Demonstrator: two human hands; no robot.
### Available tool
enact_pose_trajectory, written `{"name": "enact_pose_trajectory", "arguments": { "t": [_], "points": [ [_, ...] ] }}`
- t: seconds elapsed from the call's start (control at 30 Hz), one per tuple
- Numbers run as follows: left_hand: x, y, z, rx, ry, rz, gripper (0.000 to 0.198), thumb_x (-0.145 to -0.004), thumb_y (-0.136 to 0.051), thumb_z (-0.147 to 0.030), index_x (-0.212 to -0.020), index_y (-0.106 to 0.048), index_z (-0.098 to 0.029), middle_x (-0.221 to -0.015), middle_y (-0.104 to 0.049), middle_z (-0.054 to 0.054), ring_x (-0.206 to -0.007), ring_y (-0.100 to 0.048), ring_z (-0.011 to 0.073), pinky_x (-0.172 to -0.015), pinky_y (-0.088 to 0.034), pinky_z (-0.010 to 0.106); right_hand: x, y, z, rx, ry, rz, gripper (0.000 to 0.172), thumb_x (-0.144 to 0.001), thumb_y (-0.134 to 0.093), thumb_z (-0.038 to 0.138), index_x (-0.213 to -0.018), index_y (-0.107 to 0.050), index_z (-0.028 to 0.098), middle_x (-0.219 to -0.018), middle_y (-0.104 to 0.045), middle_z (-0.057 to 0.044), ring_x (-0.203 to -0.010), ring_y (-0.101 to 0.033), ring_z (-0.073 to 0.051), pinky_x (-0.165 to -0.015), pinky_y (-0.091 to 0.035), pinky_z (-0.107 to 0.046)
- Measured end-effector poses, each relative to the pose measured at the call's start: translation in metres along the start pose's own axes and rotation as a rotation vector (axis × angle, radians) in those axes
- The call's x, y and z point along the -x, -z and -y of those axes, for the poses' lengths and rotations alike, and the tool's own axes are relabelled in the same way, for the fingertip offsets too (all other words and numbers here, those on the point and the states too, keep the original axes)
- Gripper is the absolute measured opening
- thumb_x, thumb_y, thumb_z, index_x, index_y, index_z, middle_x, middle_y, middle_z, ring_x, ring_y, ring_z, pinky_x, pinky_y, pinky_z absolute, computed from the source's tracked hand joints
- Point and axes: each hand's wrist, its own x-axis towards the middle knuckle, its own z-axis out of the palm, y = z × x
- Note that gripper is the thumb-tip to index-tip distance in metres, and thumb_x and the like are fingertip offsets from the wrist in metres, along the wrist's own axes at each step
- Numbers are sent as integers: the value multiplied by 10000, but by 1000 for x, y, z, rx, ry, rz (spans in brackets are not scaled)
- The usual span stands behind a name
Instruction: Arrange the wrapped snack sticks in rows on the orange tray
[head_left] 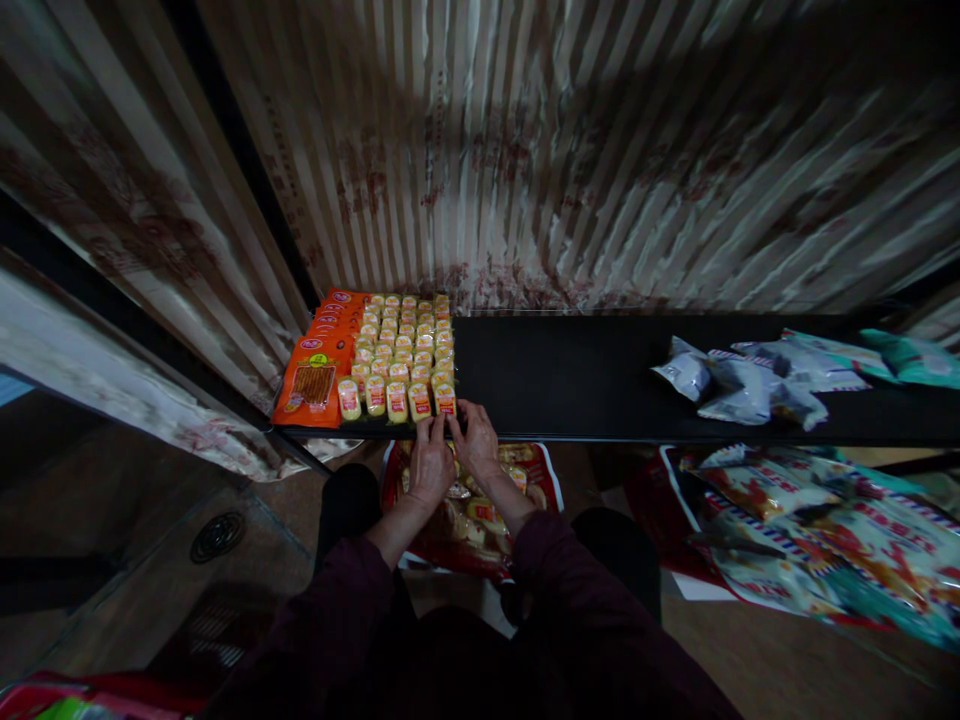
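Observation:
Small yellow wrapped snacks (397, 400) with red-and-white labels stand upright in several close rows at the left of a black shelf (555, 375). At the front right corner of these rows, both hands meet at the end snack (445, 397). My left hand (432, 466) has its fingertips at the lower front of that snack and its neighbour. From the right side, my right hand (477, 440) curls its fingers against the end snack. The fingertips partly hide the snack's base. Below my hands, a red box (556, 480) holds more of the yellow snacks.
Orange snack bags (313, 385) stand in a row at the shelf's left end. Silver and teal bags (750, 385) lie on its right part. Larger printed bags (847, 530) fill a red box at lower right. Striped printed sheeting (510, 180) hangs behind the shelf.

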Motion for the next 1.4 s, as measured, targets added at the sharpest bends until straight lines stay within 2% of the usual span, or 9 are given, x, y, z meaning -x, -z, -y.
{"name": "enact_pose_trajectory", "arguments": {
  "t": [0.27,0.5,0.8,1.23,1.4],
  "points": [
    [3,1,0,8,23,1,567,-773,-415,6,-1313,-451,-160,-1256,-478,140,-1198,-510,209,-1022,-460,382,4,0,0,-14,19,-35,341,-872,-463,337,-1137,-558,145,-1060,-585,-142,-937,-557,-240,-888,-474,-423],
    [6,-1,0,-12,3,11,560,-766,-406,19,-1299,-459,-145,-1250,-496,139,-1233,-483,220,-1041,-442,408,6,0,-3,-65,23,-46,309,-867,-465,335,-1100,-562,158,-1044,-580,-139,-922,-565,-240,-827,-499,-410],
    [0,2,-2,14,14,-3,487,-805,-402,-25,-1272,-482,-141,-1260,-471,151,-1200,-509,214,-1005,-469,368,4,-3,2,-93,17,-37,261,-854,-462,291,-1061,-563,168,-964,-580,-112,-876,-563,-229,-817,-495,-393],
    [2,5,-1,-20,27,19,513,-782,-426,-23,-1278,-472,-148,-1263,-466,144,-1188,-521,211,-977,-490,341,6,-9,3,-89,-13,-49,287,-857,-453,299,-1092,-535,156,-994,-587,-125,-876,-573,-228,-806,-499,-392],
    [-1,6,3,4,-13,4,515,-774,-426,-7,-1264,-480,-157,-1243,-465,138,-1171,-525,198,-997,-476,351,4,-10,4,-72,-14,-31,285,-853,-448,289,-1094,-522,156,-992,-585,-123,-870,-573,-225,-799,-501,-387]
  ]
}}
